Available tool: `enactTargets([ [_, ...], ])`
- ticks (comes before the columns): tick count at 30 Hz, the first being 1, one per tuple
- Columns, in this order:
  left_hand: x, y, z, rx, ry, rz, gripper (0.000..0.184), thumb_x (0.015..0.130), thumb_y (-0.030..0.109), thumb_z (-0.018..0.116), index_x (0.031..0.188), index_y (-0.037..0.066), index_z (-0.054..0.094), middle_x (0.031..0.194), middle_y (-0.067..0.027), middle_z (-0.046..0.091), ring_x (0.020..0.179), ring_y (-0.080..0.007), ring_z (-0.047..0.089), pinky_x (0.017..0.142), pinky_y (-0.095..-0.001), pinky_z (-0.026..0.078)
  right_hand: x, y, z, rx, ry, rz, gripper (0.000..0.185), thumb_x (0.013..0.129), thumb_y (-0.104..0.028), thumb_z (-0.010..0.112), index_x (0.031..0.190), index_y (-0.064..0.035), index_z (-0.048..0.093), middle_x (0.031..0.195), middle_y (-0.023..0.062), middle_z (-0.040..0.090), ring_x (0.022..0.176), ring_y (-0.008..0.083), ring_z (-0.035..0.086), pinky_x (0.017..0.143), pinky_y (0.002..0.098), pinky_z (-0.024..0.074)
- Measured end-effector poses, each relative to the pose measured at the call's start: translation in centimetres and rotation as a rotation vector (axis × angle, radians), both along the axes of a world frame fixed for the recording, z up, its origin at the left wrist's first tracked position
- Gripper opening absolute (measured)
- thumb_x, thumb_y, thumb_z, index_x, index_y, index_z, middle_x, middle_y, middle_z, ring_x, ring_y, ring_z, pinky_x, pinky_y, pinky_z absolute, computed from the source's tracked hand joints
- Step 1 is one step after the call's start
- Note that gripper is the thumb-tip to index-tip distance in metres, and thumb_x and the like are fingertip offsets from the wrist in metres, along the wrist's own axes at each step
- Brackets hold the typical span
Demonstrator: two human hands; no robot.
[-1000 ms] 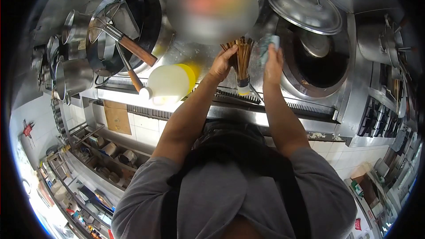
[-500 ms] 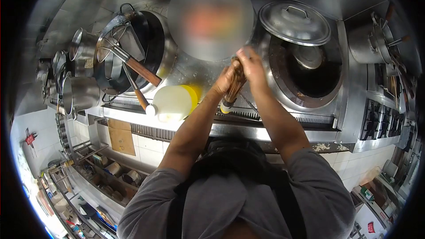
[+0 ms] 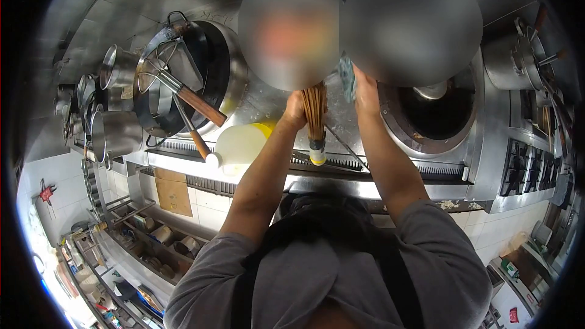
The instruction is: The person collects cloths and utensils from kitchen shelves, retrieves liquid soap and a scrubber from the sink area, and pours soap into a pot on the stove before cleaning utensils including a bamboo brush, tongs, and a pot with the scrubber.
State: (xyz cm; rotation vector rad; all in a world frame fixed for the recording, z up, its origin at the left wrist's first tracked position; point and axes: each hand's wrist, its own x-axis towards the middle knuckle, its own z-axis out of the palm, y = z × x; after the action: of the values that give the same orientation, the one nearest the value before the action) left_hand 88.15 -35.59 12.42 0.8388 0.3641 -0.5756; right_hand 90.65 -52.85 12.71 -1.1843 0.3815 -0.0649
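My left hand [image 3: 295, 107] is closed round a bamboo wok brush [image 3: 314, 109], a bundle of thin brown strips pointing down toward me. Just below the strips shows a small white and yellow round end [image 3: 317, 155]; whether it belongs to the brush or is a separate bottle, I cannot tell. A blue-green crumpled cloth or scouring pad [image 3: 347, 77] is held in my right hand [image 3: 365, 92], whose upper part is hidden by a blurred patch. A gap separates the two hands above the steel stove top [image 3: 271, 100].
A wok [image 3: 214, 58] with wood-handled strainers [image 3: 198, 106] sits left, near a large plastic jug [image 3: 237, 146] of pale liquid. On the right is a dark wok [image 3: 432, 116]. Steel pots [image 3: 116, 131] hang at the left. Blurred patches cover the back.
My hands were together around the brush and have moved apart. The brush now hangs straighter in my left hand, and the blue-green cloth or pad has come into view at my right hand.
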Motion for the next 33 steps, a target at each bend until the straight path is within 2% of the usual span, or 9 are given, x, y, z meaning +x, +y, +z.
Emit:
enactTargets([
  [7, 2.5, -4.2, 2.8, 0.161, 0.11, 0.287, 0.059, 0.09, 0.065, 0.043, 0.105, 0.01, 0.061, 0.089, -0.0042, 0.062, 0.075, -0.0168, 0.058, 0.066, -0.0331, 0.049, -8.3, 4.4, -1.0, -0.791, -0.442, 0.087, 0.049, 0.089, -0.02, 0.066, 0.131, -0.0002, 0.05, 0.129, 0.0174, 0.053, 0.115, 0.0226, 0.054, 0.099, 0.035, 0.0412],
  [10, 2.5, -4.7, 5.0, 0.131, 0.088, 0.013, 0.059, 0.09, 0.063, 0.047, 0.112, 0.01, 0.059, 0.1, -0.0055, 0.061, 0.087, -0.0165, 0.057, 0.076, -0.033, 0.047, -6.1, 3.2, 0.6, -0.309, -0.061, 0.074, 0.051, 0.09, -0.023, 0.065, 0.133, -0.0017, 0.048, 0.128, 0.0187, 0.053, 0.116, 0.025, 0.054, 0.099, 0.0349, 0.0408],
  [13, 3.6, -3.8, 5.5, 0.222, 0.049, -0.294, 0.058, 0.089, 0.058, 0.053, 0.125, 0.012, 0.053, 0.11, -0.0061, 0.059, 0.097, -0.0191, 0.056, 0.081, -0.035, 0.046, -5.0, 2.3, -0.3, -0.351, 0.012, 0.127, 0.054, 0.086, -0.03, 0.069, 0.128, -0.0013, 0.05, 0.115, 0.0195, 0.061, 0.105, 0.0247, 0.06, 0.091, 0.0338, 0.0453],
  [16, 2.5, -1.7, 3.8, 0.339, -0.145, -0.239, 0.067, 0.088, 0.053, 0.056, 0.137, 0.01, 0.041, 0.123, -0.0069, 0.053, 0.107, -0.0215, 0.053, 0.086, -0.0366, 0.045, -3.8, 2.4, -1.2, -0.383, 0.048, 0.139, 0.056, 0.083, -0.032, 0.072, 0.125, -0.001, 0.052, 0.108, 0.0188, 0.064, 0.098, 0.0239, 0.063, 0.086, 0.0342, 0.0476],
  [17, 1.3, -1.2, 4.0, 0.233, -0.218, -0.128, 0.07, 0.086, 0.033, 0.063, 0.143, 0.008, 0.03, 0.133, -0.0094, 0.046, 0.115, -0.0224, 0.05, 0.089, -0.0336, 0.044, -3.5, 2.5, -1.2, -0.362, 0.037, 0.121, 0.057, 0.081, -0.033, 0.074, 0.124, -0.0009, 0.053, 0.105, 0.0183, 0.065, 0.095, 0.0238, 0.064, 0.084, 0.0344, 0.0484],
  [21, -4.5, -0.9, 0.7, 0.321, -0.26, -0.269, 0.076, 0.078, 0.01, 0.066, 0.143, 0.005, 0.029, 0.131, -0.012, 0.048, 0.112, -0.022, 0.052, 0.089, -0.0305, 0.045, -3.4, 3.3, 0.0, -0.449, 0.061, 0.037, 0.057, 0.08, -0.031, 0.075, 0.124, -0.0024, 0.054, 0.106, 0.0183, 0.065, 0.095, 0.0244, 0.064, 0.084, 0.0341, 0.0483],
  [23, -5.7, -2.7, 0.1, 0.73, -0.341, -0.099, 0.072, 0.069, -0.003, 0.063, 0.136, 0.003, 0.036, 0.108, -0.0113, 0.058, 0.087, -0.0206, 0.058, 0.072, -0.0306, 0.048, -3.3, 4.0, 0.7, -0.499, -0.015, 0.012, 0.057, 0.081, -0.033, 0.073, 0.126, -0.0035, 0.054, 0.105, 0.0183, 0.066, 0.095, 0.0251, 0.064, 0.082, 0.0339, 0.0484],
  [26, -5.5, -2.0, -1.7, 0.468, -0.205, 0.021, 0.063, 0.066, -0.007, 0.062, 0.125, 0.002, 0.043, 0.093, -0.009, 0.057, 0.075, -0.0205, 0.058, 0.065, -0.0294, 0.047, -1.8, 2.7, 2.2, -0.474, 0.066, 0.051, 0.059, 0.083, -0.038, 0.07, 0.128, -0.0033, 0.053, 0.105, 0.0184, 0.065, 0.097, 0.0262, 0.063, 0.082, 0.0337, 0.0484],
  [33, -6.0, -0.7, 1.3, -0.02, -0.013, -0.139, 0.049, 0.081, 0.048, 0.061, 0.097, 0.002, 0.055, 0.075, -0.012, 0.056, 0.057, -0.024, 0.058, 0.053, -0.0315, 0.049, -2.9, 0.3, 0.5, 0.265, 0.079, 0.104, 0.054, 0.087, -0.035, 0.067, 0.126, -0.0001, 0.053, 0.105, 0.0088, 0.062, 0.09, 0.0164, 0.062, 0.077, 0.0299, 0.049],
])
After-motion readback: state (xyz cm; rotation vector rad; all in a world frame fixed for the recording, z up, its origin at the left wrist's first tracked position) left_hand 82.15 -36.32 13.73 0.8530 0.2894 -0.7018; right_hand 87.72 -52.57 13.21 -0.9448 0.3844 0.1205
